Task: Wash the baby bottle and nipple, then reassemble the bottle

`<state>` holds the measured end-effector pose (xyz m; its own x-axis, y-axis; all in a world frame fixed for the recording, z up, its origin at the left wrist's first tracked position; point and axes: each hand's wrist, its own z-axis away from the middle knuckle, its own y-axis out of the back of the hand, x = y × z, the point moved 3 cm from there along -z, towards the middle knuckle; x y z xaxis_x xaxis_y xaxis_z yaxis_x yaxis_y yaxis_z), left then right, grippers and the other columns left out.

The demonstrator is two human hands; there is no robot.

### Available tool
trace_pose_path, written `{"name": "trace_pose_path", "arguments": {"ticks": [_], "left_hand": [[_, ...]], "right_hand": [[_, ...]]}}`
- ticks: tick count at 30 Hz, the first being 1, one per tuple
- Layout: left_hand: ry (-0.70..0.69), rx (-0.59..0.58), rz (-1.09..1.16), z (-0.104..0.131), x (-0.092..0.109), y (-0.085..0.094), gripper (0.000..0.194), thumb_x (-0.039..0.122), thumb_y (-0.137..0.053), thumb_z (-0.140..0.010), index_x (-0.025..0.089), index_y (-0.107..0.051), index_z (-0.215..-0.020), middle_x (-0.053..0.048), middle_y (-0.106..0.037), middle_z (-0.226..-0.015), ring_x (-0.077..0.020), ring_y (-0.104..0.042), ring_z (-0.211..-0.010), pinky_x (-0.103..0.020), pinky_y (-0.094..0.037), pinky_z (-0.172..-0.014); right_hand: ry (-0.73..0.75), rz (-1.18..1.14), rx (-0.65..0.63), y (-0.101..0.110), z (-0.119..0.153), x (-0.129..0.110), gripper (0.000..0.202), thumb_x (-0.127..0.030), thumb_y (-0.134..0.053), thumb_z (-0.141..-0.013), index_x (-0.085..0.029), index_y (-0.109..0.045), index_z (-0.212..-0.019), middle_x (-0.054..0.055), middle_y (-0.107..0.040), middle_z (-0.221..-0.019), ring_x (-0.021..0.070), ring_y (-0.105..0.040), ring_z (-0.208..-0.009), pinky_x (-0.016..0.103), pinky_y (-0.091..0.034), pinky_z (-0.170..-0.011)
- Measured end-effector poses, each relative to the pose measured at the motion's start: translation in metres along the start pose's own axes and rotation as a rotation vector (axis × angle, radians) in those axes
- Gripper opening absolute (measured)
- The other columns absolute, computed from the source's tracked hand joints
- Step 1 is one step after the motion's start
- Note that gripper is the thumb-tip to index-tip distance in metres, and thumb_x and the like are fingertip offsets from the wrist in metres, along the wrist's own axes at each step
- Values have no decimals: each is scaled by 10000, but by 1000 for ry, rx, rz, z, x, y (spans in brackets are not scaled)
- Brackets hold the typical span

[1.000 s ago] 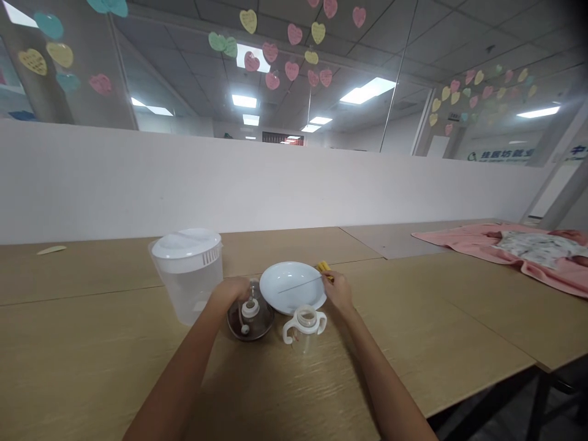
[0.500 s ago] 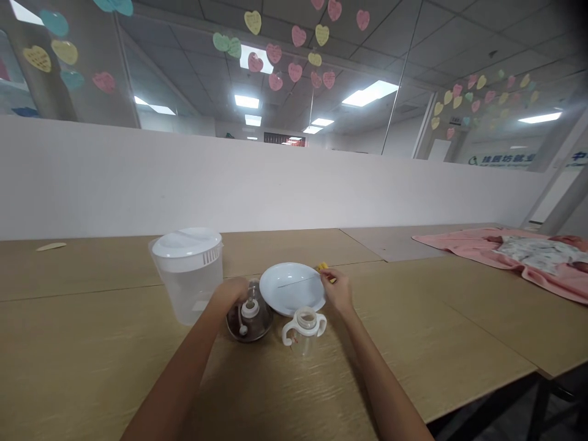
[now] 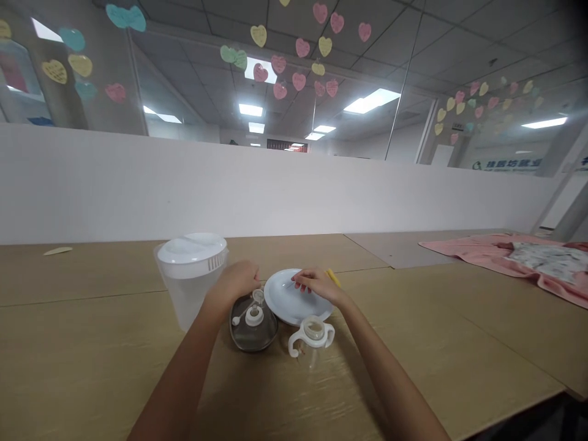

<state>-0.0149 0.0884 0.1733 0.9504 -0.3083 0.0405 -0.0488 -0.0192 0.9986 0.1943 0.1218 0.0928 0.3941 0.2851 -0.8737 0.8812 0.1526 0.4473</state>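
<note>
Over the back left edge of a dark tray (image 3: 253, 343), my left hand (image 3: 239, 279) is closed; whatever it may hold is hidden. In the tray lie a white bottle collar (image 3: 254, 315), a small clear cap (image 3: 258, 296) and a white weighted straw piece (image 3: 236, 320). My right hand (image 3: 316, 283) is above the white plate (image 3: 280, 301), its fingers pinched on something thin and pale that is hard to make out. A clear bottle with two white handles (image 3: 313, 335) stands upright and uncapped in front of the plate.
A lidded clear pitcher (image 3: 190, 275) stands left of the tray. Something yellow (image 3: 333, 277) lies behind my right wrist. A pink cloth (image 3: 468, 252) with a doll in patterned clothing is at the far right. A flat beige piece (image 3: 57, 250) lies at the back left.
My right hand has moved left from the plate's right edge to over its middle. My left hand has shifted up and back from the tray parts. The camera view has shifted slightly.
</note>
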Motion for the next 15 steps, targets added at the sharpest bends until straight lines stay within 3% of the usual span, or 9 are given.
{"name": "trace_pose_path", "arguments": {"ticks": [2, 5, 10, 15], "left_hand": [[49, -113, -10, -10, -6, -15, 85, 198, -591, -661, 144, -654, -683, -106, -686, -728, -221, -627, -685, -262, -420, -574], [75, -187, -6, -23, -14, -38, 54, 167, -621, -618, 134, -664, -624, -129, -697, -715, -233, -639, -669, -267, -436, -566], [16, -197, 66, -30, -15, -58, 71, 193, -639, -602, 163, -693, -638, -104, -718, -728, -210, -641, -661, -248, -447, -577], [-63, -131, 180, -30, -10, -65, 103, 243, -620, -630, 204, -707, -668, -67, -718, -695, -196, -638, -669, -234, -452, -588]], "right_hand": [[-87, 61, -93, -4, -10, -7, 249, -351, -547, -810, -140, -675, -780, 41, -665, -745, 97, -558, -600, 195, -409, -521], [-169, 119, -130, -9, -22, -7, 273, -336, -537, -836, -125, -668, -722, 35, -642, -633, 85, -531, -509, 183, -381, -463], [-192, 152, -63, -8, -32, -3, 357, -365, -497, -864, -117, -639, -651, 34, -615, -565, 73, -498, -446, 175, -355, -424], [-107, 144, 53, 11, -20, -31, 402, -424, -442, -879, -126, -651, -706, 46, -646, -654, 78, -534, -510, 181, -376, -461]]}}
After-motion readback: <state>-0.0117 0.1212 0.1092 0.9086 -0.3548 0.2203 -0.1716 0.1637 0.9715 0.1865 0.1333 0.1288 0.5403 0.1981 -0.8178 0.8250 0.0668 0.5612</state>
